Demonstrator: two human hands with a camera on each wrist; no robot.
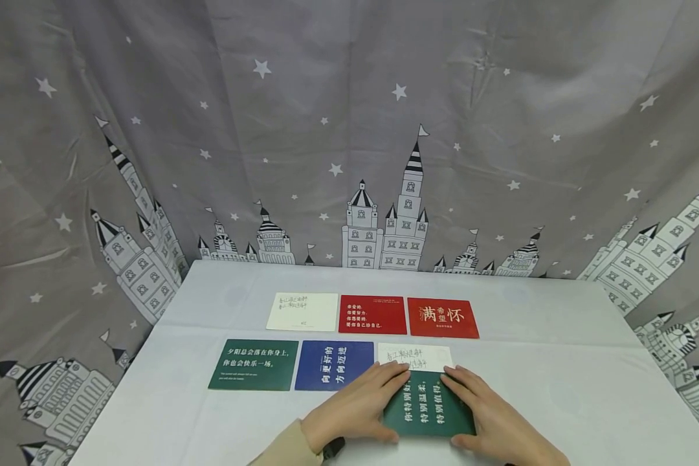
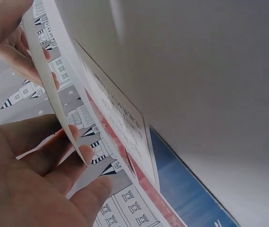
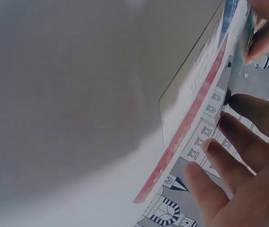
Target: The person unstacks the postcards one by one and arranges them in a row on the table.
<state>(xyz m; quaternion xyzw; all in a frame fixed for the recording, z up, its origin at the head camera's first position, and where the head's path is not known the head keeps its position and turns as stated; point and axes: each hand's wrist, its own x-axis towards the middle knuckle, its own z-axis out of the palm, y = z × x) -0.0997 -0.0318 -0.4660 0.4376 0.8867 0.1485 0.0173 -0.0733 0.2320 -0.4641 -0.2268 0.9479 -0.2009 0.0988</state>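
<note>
A green card (image 1: 428, 408) with white lettering is held between both hands, tilted above the table. My left hand (image 1: 355, 404) grips its left edge; in the left wrist view the fingers (image 2: 58, 175) lie along the far side of the thin card (image 2: 49, 82). Along the right edge, my right hand (image 1: 492, 414) holds the card, its fingertips at the edge in the right wrist view. Just beyond lies a white card (image 1: 437, 355) with handwriting, partly covered by the green card and left fingertips. A blue card (image 1: 334, 366) lies left of it.
Farther left in the near row is another green card (image 1: 253, 364). Behind lie a white handwritten card (image 1: 301, 312), a red card (image 1: 373, 314) and an orange-red card (image 1: 443, 318). A grey curtain (image 1: 303, 129) printed with castles stands behind the white table (image 1: 559, 349).
</note>
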